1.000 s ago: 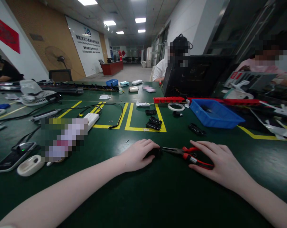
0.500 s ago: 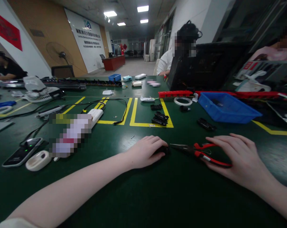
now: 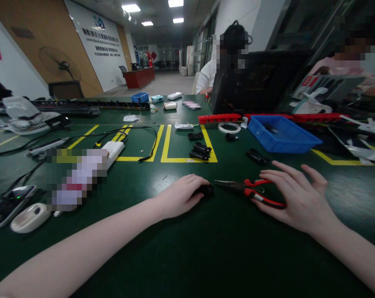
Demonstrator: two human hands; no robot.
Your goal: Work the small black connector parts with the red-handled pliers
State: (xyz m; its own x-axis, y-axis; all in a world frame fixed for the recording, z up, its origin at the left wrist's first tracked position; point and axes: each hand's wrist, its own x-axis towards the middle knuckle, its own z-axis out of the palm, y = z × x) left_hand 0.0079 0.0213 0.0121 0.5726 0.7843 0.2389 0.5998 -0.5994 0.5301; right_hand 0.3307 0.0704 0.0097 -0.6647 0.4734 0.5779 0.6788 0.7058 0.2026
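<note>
A pair of needle-nose pliers point(image 3: 247, 188) lay across the right hand point(image 3: 299, 200), near the middle of the tabletop point(image 3: 218, 252), its slim metal jaws tapering toward the left. Its smooth red-and-black handles stood apart, with a thin wire loop between them. That hand's grip was loose, thumb and some fingers about the handles, the others splayed wide. The left hand point(image 3: 181, 195) had its grip closed on a small black part point(image 3: 208, 189), mostly hidden by the fingers; the plier tips pointed just beside it. A thin metal pin point(image 3: 165, 177) lay near the left hand on glossy green. Beyond, ridged black plastic pieces point(image 3: 200, 151) sat within flat yellow tape point(image 3: 193, 160). To their right were a smooth white ring point(image 3: 229, 128) and a sloping-walled blue plastic bin point(image 3: 294, 145).
</note>
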